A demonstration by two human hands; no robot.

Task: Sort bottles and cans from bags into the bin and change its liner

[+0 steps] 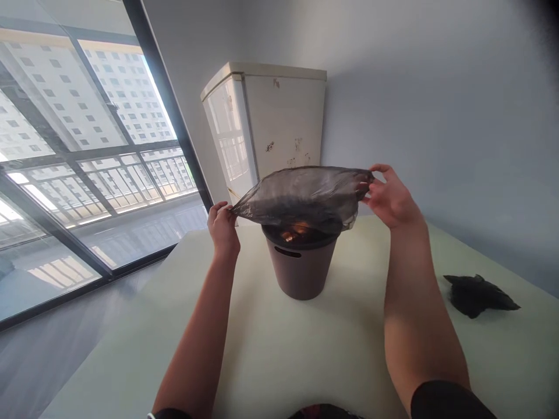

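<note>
Stretching a thin, translucent black plastic bag (301,192) above a round grey-brown bin (300,270) on the pale green desk (305,361), both hands, left (223,224) and right (386,195), pinched its opposite ends.

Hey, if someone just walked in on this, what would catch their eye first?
Probably the dark, see-through plastic bag stretched between the left hand and right hand, just over the round bin on the pale table. Next, perhaps, the crumpled black bundle near the table's right side, and the big white fridge-like cabinet behind, its side marked with dark patches.
</note>
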